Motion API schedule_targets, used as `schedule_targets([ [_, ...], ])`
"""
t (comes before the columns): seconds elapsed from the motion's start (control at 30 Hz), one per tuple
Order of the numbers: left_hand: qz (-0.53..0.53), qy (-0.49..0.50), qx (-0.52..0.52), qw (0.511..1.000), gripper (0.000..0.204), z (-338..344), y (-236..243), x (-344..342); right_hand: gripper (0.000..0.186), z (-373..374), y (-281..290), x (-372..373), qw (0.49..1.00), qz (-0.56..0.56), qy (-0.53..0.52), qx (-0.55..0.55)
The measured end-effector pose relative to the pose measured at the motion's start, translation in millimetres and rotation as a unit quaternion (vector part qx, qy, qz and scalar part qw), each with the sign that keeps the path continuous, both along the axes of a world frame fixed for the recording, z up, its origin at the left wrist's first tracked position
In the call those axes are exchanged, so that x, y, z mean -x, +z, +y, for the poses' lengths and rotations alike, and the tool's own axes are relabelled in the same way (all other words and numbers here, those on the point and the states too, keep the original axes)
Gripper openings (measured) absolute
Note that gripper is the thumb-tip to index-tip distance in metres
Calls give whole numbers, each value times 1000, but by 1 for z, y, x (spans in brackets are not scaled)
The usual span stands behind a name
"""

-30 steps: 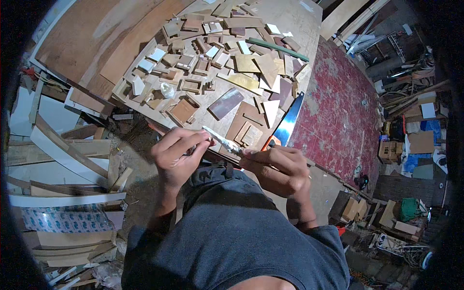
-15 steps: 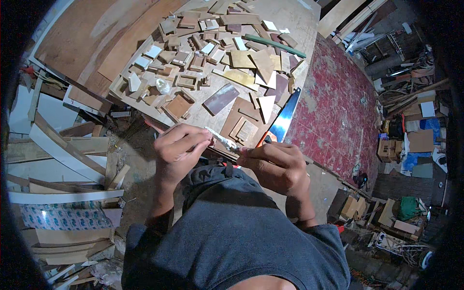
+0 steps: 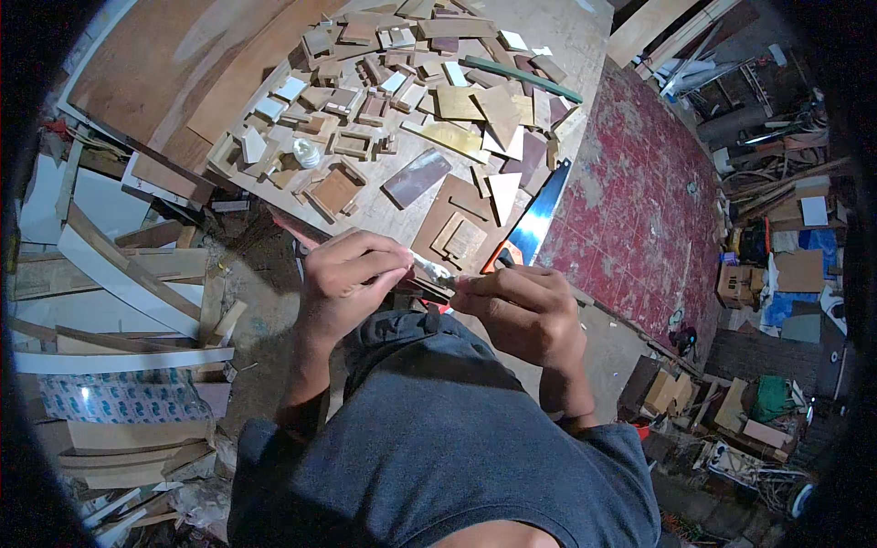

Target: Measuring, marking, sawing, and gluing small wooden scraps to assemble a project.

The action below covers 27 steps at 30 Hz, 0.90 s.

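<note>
Between my hands, just in front of the table's near edge, is a slim whitish thing [image 3: 435, 269] with a rough, crumpled-looking surface; its exact kind is unclear. My right hand [image 3: 521, 310] is closed in a pinch around its right end. The fingertips of my left hand [image 3: 352, 279] are pressed together at its left end and cover part of it. Just beyond my fingers, a small square wooden piece [image 3: 459, 239] lies on a brown board [image 3: 442, 203]. A handsaw [image 3: 543, 216] with an orange handle lies close to my right hand.
Many wood offcuts and small wooden boxes cover the table [image 3: 388, 203]. A white spiral bulb [image 3: 306, 153] sits among them, and a green strip [image 3: 523, 79] lies farther back. Stacked boards [image 3: 119, 301] stand at the left. Red worn flooring [image 3: 630, 201] is at the right.
My left hand has shifted slightly right along the whitish thing, so less of it shows. My right hand stays nearly in place, still holding the other end.
</note>
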<state>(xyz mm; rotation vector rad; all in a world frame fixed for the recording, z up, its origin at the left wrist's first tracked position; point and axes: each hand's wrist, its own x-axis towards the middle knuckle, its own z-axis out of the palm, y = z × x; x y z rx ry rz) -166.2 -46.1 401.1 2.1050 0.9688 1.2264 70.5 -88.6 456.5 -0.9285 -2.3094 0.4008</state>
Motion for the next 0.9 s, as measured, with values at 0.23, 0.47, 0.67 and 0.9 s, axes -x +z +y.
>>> schedule_targets([
  [0.23, -5, -20, 31, 999, 22, 2, -2, -3, 27, -1, -4, -7, 999, 46, -7, 0],
  [0.47, -9, -30, 44, 999, 21, 5, -6, -1, 16, 1, 2, -6, 996, 73, -44, 16],
  [0.67, -129, 0, 53, 990, 20, 9, -18, 14, 13, 5, -2, -16, 987, 114, -111, -33],
  [0.9, -664, -156, 339, 648, 37, 3, -65, 25, 17, 8, -16, -10, 957, 220, -182, -48],
])
